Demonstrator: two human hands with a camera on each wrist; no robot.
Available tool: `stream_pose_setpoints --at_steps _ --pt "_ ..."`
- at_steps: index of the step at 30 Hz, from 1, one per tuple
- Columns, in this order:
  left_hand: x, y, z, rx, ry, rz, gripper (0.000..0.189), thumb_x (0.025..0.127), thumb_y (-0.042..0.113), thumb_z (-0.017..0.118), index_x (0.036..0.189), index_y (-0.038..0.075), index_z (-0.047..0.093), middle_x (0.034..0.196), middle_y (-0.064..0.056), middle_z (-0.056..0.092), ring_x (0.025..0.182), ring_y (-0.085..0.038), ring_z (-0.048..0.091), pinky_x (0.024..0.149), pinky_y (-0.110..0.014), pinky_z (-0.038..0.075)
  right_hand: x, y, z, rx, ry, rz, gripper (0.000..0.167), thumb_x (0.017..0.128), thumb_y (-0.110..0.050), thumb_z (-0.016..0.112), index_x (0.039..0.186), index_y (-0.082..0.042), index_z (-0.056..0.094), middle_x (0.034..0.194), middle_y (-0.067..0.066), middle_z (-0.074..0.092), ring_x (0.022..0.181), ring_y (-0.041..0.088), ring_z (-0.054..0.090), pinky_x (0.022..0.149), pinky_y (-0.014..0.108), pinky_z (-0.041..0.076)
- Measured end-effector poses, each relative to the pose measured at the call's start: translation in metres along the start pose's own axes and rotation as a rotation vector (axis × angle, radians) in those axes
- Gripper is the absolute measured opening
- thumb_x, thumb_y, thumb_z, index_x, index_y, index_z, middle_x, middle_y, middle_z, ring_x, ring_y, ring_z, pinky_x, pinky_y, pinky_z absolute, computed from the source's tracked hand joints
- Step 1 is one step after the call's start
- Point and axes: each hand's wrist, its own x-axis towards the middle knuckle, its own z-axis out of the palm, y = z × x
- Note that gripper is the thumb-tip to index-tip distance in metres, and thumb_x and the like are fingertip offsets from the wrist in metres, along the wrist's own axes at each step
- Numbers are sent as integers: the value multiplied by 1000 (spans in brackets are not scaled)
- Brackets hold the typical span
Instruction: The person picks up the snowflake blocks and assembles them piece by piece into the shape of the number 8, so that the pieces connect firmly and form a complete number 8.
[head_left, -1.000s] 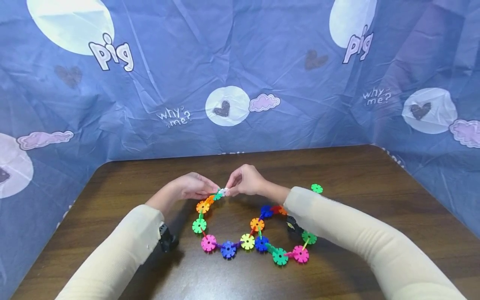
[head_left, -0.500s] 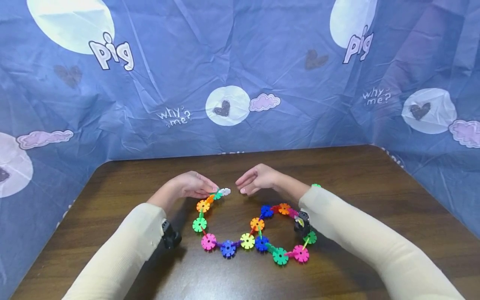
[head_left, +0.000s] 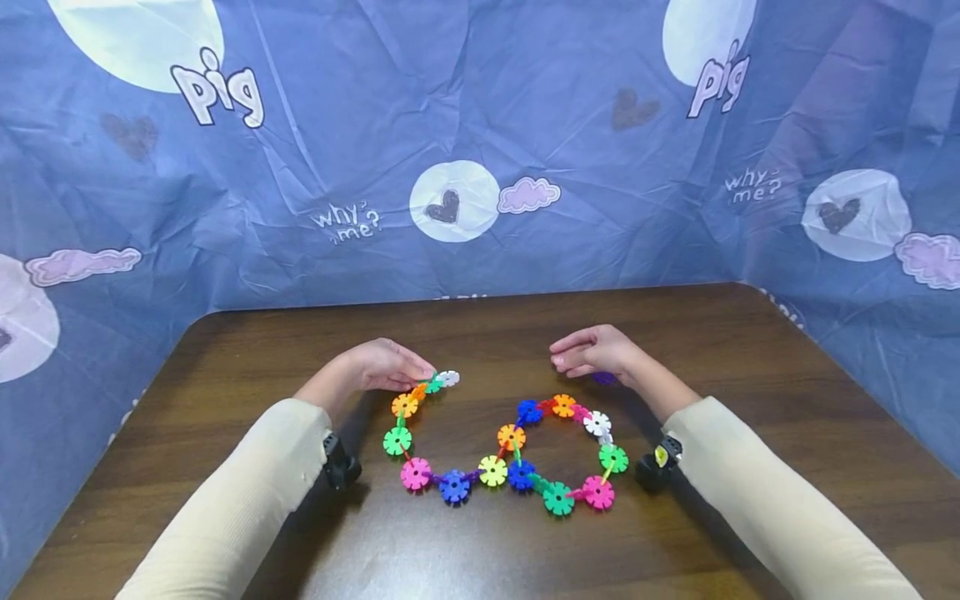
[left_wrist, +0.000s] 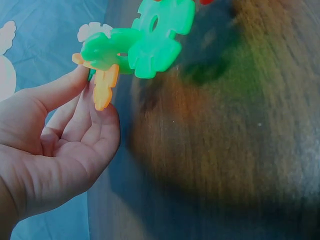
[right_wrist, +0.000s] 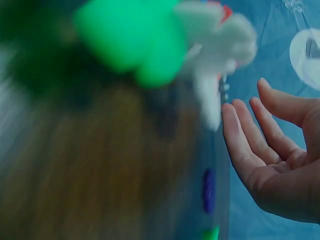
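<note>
A chain of colourful notched plastic discs (head_left: 453, 487), slotted into one another, lies on the table; its right part forms a closed ring and its left part an open curve. My left hand (head_left: 386, 367) pinches the far end of that curve between thumb and fingers, by a teal disc (head_left: 432, 384) with a white disc (head_left: 449, 378) beyond it. In the left wrist view a green disc (left_wrist: 159, 37) and an orange disc (left_wrist: 104, 87) show beside the fingers. My right hand (head_left: 600, 352) is empty, fingers loosely extended, above the table behind the ring.
A loose purple disc (head_left: 604, 378) lies just under the right hand, partly hidden by it. The right wrist view also shows a bit of a green disc (right_wrist: 212, 233) near it. A blue printed cloth (head_left: 465, 108) hangs behind the wooden table (head_left: 480, 550).
My right hand has let go of the white disc at the chain's end and moved right, past the ring. The left hand keeps its pinch in nearly the same place.
</note>
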Motion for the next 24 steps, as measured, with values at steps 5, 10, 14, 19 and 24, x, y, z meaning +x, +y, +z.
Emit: stream_pose_setpoints --at_steps 5,10,14,19,24 --pt "1 -3 0 -6 2 -5 38 94 9 59 126 -9 56 73 13 69 72 -3 61 72 -17 51 -7 14 -16 -60 80 -31 42 88 -7 68 124 12 57 105 14 73 85 11 71 85 34 58" --pt "1 -8 -2 -23 -1 -21 38 94 10 59 126 -9 56 73 13 69 73 -2 62 73 -18 51 -10 20 -32 -352 186 -173 33 82 -6 74 110 7 67 104 19 73 82 9 71 74 21 57" --pt "2 -9 -3 -28 -3 -38 38 95 10 59 127 -8 55 76 12 69 76 -3 63 81 -21 51 -12 20 -42 -593 153 -260 29 74 -2 79 101 4 71 99 20 73 84 20 71 69 18 54" --pt "3 -8 -2 -24 -28 -34 40 95 9 57 130 -10 52 80 11 70 80 -2 65 100 -31 48 -12 16 -46 -706 52 -279 30 68 2 81 96 3 72 88 15 73 80 20 68 69 19 52" --pt "3 -9 -4 -12 -99 0 42 97 7 53 134 -12 47 84 13 69 83 -1 64 103 -31 45 -11 12 -43 -806 34 -278 26 64 0 84 88 0 73 77 10 71 70 10 63 65 19 50"
